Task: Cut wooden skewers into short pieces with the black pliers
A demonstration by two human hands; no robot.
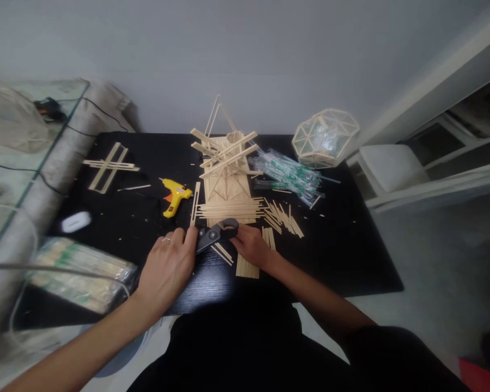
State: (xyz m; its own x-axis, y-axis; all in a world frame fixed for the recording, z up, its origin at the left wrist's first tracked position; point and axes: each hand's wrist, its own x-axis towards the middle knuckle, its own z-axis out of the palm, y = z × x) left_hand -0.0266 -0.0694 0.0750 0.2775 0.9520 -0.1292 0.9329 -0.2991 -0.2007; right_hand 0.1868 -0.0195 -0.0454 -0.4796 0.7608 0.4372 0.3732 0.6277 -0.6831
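My left hand [169, 264] is wrapped round a pair of black pruning shears [213, 235], whose curved jaw points right. At that jaw, the fingers of my right hand [251, 245] are closed in a pinch; what they hold is hidden. A pale sliver shows at the jaw. Just beyond the hands, a row of wooden sticks [231, 209] lies across a stick-built panel [226, 188]. Crossed stick frames [224, 155] are piled on the panel's far part. Short cut sticks [283, 218] lie scattered to the right, and a narrow stick mat [247, 267] lies below my right hand.
A yellow glue gun [175, 197] lies left of the panel, with a crossed stick frame [111, 166] farther left. Plastic wrappers [289, 177] and a faceted stick ball [325, 138] are at the back right. A packet of sticks [81, 272] and a white case [75, 221] are near left.
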